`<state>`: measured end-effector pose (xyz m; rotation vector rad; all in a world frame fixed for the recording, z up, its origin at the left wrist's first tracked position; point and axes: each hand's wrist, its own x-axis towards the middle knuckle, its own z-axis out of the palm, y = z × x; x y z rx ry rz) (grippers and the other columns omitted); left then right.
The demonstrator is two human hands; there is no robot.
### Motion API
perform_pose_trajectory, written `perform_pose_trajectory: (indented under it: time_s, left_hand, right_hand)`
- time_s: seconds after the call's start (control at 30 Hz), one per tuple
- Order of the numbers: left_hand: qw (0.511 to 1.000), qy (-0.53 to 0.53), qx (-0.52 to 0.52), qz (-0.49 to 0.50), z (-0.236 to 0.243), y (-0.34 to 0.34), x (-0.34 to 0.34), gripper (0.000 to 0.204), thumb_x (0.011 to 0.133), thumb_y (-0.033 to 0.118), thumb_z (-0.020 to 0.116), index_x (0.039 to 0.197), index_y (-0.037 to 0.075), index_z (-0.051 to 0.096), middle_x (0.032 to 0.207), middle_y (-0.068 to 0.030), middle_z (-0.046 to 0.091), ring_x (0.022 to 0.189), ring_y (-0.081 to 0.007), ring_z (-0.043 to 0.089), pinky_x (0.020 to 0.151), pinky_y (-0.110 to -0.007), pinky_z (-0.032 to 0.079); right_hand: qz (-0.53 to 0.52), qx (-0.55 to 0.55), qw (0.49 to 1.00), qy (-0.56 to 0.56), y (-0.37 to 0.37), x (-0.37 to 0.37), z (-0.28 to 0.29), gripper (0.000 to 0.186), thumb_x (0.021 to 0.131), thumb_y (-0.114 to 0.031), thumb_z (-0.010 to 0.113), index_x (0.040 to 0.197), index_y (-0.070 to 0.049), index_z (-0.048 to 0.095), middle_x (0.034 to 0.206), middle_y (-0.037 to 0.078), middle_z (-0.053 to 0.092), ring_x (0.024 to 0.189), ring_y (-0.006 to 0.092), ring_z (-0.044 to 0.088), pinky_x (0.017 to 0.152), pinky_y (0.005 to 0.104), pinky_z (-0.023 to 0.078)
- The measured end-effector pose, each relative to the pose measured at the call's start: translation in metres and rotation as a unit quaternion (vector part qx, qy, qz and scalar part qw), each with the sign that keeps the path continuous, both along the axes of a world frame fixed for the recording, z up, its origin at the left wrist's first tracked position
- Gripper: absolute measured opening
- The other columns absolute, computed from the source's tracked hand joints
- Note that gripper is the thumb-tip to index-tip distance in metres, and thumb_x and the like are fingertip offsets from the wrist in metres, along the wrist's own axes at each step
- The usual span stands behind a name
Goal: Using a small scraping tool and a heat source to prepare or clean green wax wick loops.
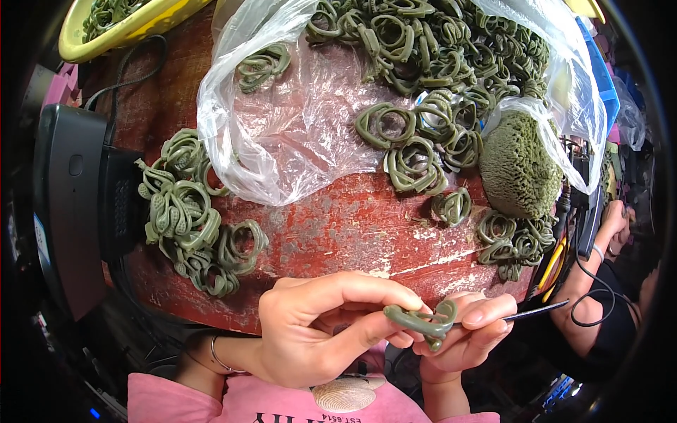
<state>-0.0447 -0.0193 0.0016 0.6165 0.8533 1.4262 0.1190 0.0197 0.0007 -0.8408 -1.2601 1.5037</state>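
Observation:
My left hand (pixel 317 328) pinches a curled green ring-shaped piece (pixel 423 324) between thumb and fingers, in front of my chest. On the piece's other side, my right hand (pixel 469 331) is closed on a thin black rod-like tool (pixel 536 310), whose back end sticks out to the right. The tool's tip is hidden by my fingers and the piece, so I cannot tell whether it touches. Similar green pieces form a heap (pixel 180 211) on the left of the red worn table (pixel 331 233) and a larger pile (pixel 451 63) on clear plastic bags at the back.
A clear plastic bag (pixel 282 155) spreads over the table's middle. At right stands a rough, porous green block (pixel 522 166). A black box-shaped device (pixel 70 204) is at left, a yellow basin (pixel 92 42) at back left. Another person's arm (pixel 585 282) is at far right.

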Motion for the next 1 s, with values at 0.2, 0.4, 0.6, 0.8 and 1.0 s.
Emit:
perform_pose_trajectory:
  time_s: [0.2,0.4,0.6,0.8,1.0]
  left_hand:
    - [1.000,0.012,-0.005,0.001,0.0021,0.0017,-0.0003,0.013,0.082,-0.006,0.054,0.095,-0.009,0.056,0.086,-0.0199,0.062,0.073,-0.0191,0.064,0.063,-0.027,0.054]
    - [1.000,0.013,-0.009,0.005,0.0033,0.0036,-0.0010,0.010,0.082,-0.004,0.056,0.091,-0.009,0.055,0.083,-0.0247,0.061,0.068,-0.0223,0.064,0.057,-0.029,0.055]
    - [1.000,-0.019,-0.018,-0.003,0.0030,0.0017,-0.0030,0.016,0.083,-0.006,0.052,0.098,-0.008,0.058,0.091,-0.0158,0.063,0.081,-0.0172,0.063,0.069,-0.025,0.054]
    - [0.999,-0.028,-0.016,-0.005,0.0033,0.0018,-0.0033,0.016,0.083,-0.006,0.052,0.098,-0.008,0.058,0.091,-0.0156,0.063,0.082,-0.0177,0.063,0.069,-0.026,0.054]
    - [1.000,-0.022,-0.020,-0.010,0.0042,0.0015,-0.0032,0.016,0.083,-0.006,0.052,0.098,-0.008,0.057,0.091,-0.0153,0.063,0.082,-0.0181,0.063,0.069,-0.026,0.054]
  right_hand:
    - [0.011,0.021,1.000,-0.009,0.0020,-0.0011,-0.0016,0.034,0.091,-0.033,0.047,0.083,-0.001,0.053,0.053,0.013,0.060,0.047,0.0192,0.060,0.041,0.0270,0.048]
    - [0.007,0.077,0.995,-0.067,0.0009,-0.0032,-0.0004,0.033,0.091,-0.032,0.046,0.084,-0.002,0.055,0.056,0.013,0.062,0.049,0.0205,0.062,0.042,0.0278,0.049]
    - [-0.035,0.062,0.997,-0.005,-0.0049,-0.0072,-0.0030,0.033,0.090,-0.032,0.048,0.084,-0.002,0.057,0.058,0.012,0.062,0.052,0.0211,0.063,0.044,0.0278,0.050]
    - [0.028,0.066,0.996,-0.043,0.0024,-0.0008,-0.0008,0.033,0.090,-0.033,0.047,0.086,-0.001,0.057,0.058,0.012,0.063,0.052,0.0210,0.063,0.044,0.0287,0.050]
    - [-0.025,0.062,0.998,-0.019,-0.0033,-0.0064,-0.0025,0.033,0.090,-0.032,0.047,0.086,-0.001,0.056,0.059,0.012,0.063,0.050,0.0206,0.062,0.044,0.0292,0.050]
